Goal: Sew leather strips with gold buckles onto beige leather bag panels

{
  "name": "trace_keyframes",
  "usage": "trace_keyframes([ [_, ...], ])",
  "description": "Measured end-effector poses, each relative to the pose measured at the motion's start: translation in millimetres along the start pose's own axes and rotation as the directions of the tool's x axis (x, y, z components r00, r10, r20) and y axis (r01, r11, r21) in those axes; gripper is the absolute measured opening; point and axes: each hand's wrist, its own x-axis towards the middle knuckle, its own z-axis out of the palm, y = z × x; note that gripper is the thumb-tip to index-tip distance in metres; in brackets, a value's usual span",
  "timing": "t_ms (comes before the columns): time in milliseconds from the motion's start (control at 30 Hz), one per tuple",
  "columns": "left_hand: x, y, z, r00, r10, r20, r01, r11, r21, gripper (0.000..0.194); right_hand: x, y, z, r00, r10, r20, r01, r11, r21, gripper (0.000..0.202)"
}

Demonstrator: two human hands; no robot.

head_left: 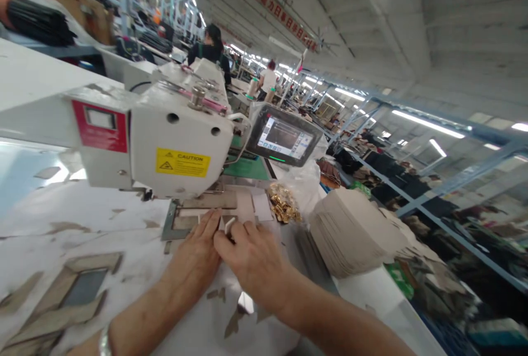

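Observation:
My left hand lies on the work at the metal-edged frame in front of the sewing machine, its fingers stretched forward and close together. Right beside it, my right hand has curled fingers, with a small white piece pinched between thumb and forefinger. Beige strips lie in the frame beyond my fingertips. A beige band and a white card are just past my right hand. What lies under my left palm is hidden.
Gold metal parts lie in a pile beyond my right hand. Stacked beige pieces stand at the right. A control screen is beside the machine. Fabric frames and scraps lie at the left. Two people are farther back.

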Motion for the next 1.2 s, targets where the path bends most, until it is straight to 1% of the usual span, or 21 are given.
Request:
trace_keyframes([
  [133,0,1,-2.9,1.000,0.027,-0.003,-0.027,0.999,0.026,0.050,-2,0,-2,1.000,0.012,-0.012,-0.012,1.000,-0.005,0.014],
  [333,3,2,-3.0,0.995,0.071,-0.063,-0.066,0.995,0.079,0.045,-3,-3,-6,1.000,0.027,0.006,-0.027,0.999,0.023,0.016],
  [400,9,3,-12.2,0.991,0.097,-0.089,-0.088,0.991,0.104,0.041,-5,0,-4,0.996,0.090,0.010,-0.091,0.992,0.090,0.017],
  [467,17,7,-29.1,0.986,0.123,-0.110,-0.111,0.988,0.109,0.035,-8,10,3,0.976,0.216,0.003,-0.207,0.933,0.294,0.017],
  [500,21,9,-39.2,0.984,0.129,-0.125,-0.116,0.988,0.100,0.032,-10,17,8,0.953,0.302,0.003,-0.271,0.852,0.447,0.014],
  [533,25,12,-49.3,0.980,0.130,-0.149,-0.118,0.989,0.084,0.028,-13,24,14,0.917,0.397,0.017,-0.324,0.722,0.611,0.010],
  [600,28,19,-66.1,0.975,0.106,-0.198,-0.103,0.994,0.025,0.021,-18,37,26,0.819,0.565,0.096,-0.339,0.343,0.876,0.011],
  [667,28,24,-73.9,0.983,0.043,-0.177,-0.062,0.993,-0.101,0.022,-24,44,37,0.725,0.655,0.213,-0.259,-0.028,0.965,0.021],
  [700,28,26,-74.1,0.992,-0.009,-0.129,-0.016,0.981,-0.193,0.024,-26,44,42,0.703,0.662,0.262,-0.212,-0.157,0.965,0.026],
  [733,28,28,-72.3,0.995,-0.073,-0.065,0.051,0.953,-0.299,0.025,-29,42,45,0.697,0.654,0.294,-0.176,-0.242,0.954,0.030],
  [767,29,29,-69.3,0.989,-0.147,0.000,0.134,0.902,-0.410,0.027,-30,38,48,0.703,0.637,0.315,-0.156,-0.294,0.943,0.032],
  [833,34,32,-64.3,0.942,-0.317,0.110,0.314,0.715,-0.625,0.040,-32,26,52,0.740,0.579,0.342,-0.173,-0.328,0.929,0.033],
  [867,38,34,-64.1,0.897,-0.414,0.157,0.391,0.573,-0.720,0.045,-33,19,52,0.764,0.541,0.353,-0.198,-0.324,0.925,0.032],
  [933,46,40,-71.5,0.773,-0.570,0.279,0.461,0.203,-0.864,0.041,-34,2,50,0.807,0.463,0.367,-0.256,-0.287,0.923,0.030],
  [967,49,43,-78.7,0.702,-0.623,0.346,0.438,-0.006,-0.899,0.038,-35,-7,49,0.821,0.429,0.377,-0.284,-0.266,0.921,0.030],
  [1000,52,45,-87.4,0.683,-0.593,0.426,0.392,-0.194,-0.899,0.037,-37,-14,47,0.829,0.406,0.385,-0.304,-0.250,0.919,0.030],
  [1033,54,47,-97.0,0.689,-0.576,0.440,0.393,-0.213,-0.894,0.038,-38,-20,47,0.820,0.408,0.400,-0.324,-0.244,0.914,0.031],
  [1067,55,47,-107.1,0.684,-0.593,0.425,0.392,-0.193,-0.899,0.040,-40,-25,47,0.808,0.396,0.436,-0.355,-0.263,0.897,0.036],
  [1133,56,44,-128.2,0.710,-0.584,0.394,0.389,-0.141,-0.910,0.044,-40,-28,51,0.784,0.402,0.474,-0.385,-0.285,0.878,0.040],
  [1167,55,41,-139.1,0.714,-0.598,0.364,0.385,-0.100,-0.918,0.043,-40,-27,53,0.771,0.398,0.498,-0.408,-0.292,0.865,0.039],
  [1200,52,38,-149.7,0.730,-0.612,0.305,0.381,-0.006,-0.924,0.041,-39,-26,54,0.764,0.395,0.511,-0.429,-0.281,0.859,0.039],
])
